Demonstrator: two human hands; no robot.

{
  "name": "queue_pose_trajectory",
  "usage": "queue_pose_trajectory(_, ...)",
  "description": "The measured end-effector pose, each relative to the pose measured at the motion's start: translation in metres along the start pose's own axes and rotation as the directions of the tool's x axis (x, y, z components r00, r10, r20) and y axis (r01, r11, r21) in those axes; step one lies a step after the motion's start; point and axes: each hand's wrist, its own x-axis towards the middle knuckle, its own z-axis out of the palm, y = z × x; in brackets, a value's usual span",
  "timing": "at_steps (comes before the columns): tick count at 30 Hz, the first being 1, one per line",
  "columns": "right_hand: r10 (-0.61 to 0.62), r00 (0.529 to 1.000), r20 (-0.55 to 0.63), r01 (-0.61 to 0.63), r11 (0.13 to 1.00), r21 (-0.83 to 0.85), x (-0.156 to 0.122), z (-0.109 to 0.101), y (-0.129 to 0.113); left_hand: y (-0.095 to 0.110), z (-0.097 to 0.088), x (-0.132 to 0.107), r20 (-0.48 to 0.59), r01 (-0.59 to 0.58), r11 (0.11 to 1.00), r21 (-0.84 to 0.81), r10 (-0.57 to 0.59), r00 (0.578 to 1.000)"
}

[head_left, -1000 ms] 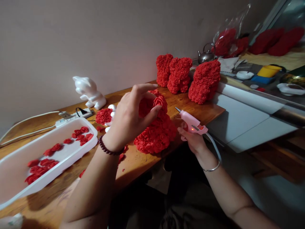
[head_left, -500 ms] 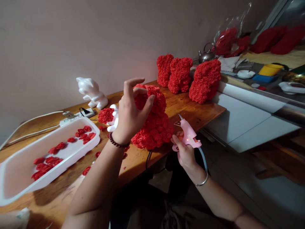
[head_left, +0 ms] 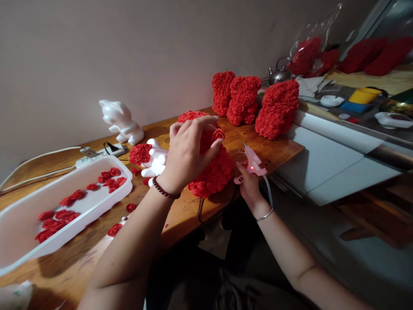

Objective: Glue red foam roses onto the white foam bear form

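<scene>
My left hand rests on the top of a red rose-covered bear that stands on the wooden table. Its fingers lie spread over the roses, with the thumb against one rose at the right. My right hand grips a pink hot glue gun just right of the bear, nozzle pointing up and left, a red light lit on its side. A cord runs down from the gun.
A white tray with several loose red roses lies at the left. A half-covered white foam figure and a bare white one stand behind, by a power strip. Three finished rose bears stand at the far right table end.
My left hand came down from a raised pinch and now lies flat on the bear's top. My right hand moved the glue gun closer to the bear.
</scene>
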Motion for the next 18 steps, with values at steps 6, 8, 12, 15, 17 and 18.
queue_pose_trajectory(6,-0.054,0.997,0.047,0.053,0.998,0.03,-0.008,-0.027,-0.018,0.023,-0.003,0.0,0.139,-0.078,0.995,0.06,0.069,0.988)
queue_pose_trajectory(8,-0.065,0.997,0.043,0.065,0.998,0.007,-0.014,-0.033,-0.025,0.034,-0.003,-0.002,0.172,-0.082,0.995,0.058,0.071,0.982)
queue_pose_trajectory(12,-0.025,0.996,0.087,0.023,0.999,0.028,-0.021,-0.035,-0.033,0.042,-0.006,-0.001,0.157,-0.01,1.0,0.003,0.009,0.988)
queue_pose_trajectory(15,0.06,0.984,0.17,-0.084,0.986,0.142,-0.018,-0.028,-0.034,0.031,-0.01,0.003,0.056,0.058,0.987,-0.152,-0.05,0.997)
queue_pose_trajectory(17,0.116,0.967,0.226,-0.167,0.961,0.221,-0.015,-0.022,-0.032,0.016,-0.01,0.003,-0.069,0.106,0.945,-0.309,-0.134,0.989)
queue_pose_trajectory(18,0.135,0.96,0.244,-0.195,0.95,0.244,-0.013,-0.02,-0.03,0.006,-0.01,0.001,-0.131,0.135,0.914,-0.382,-0.198,0.971)
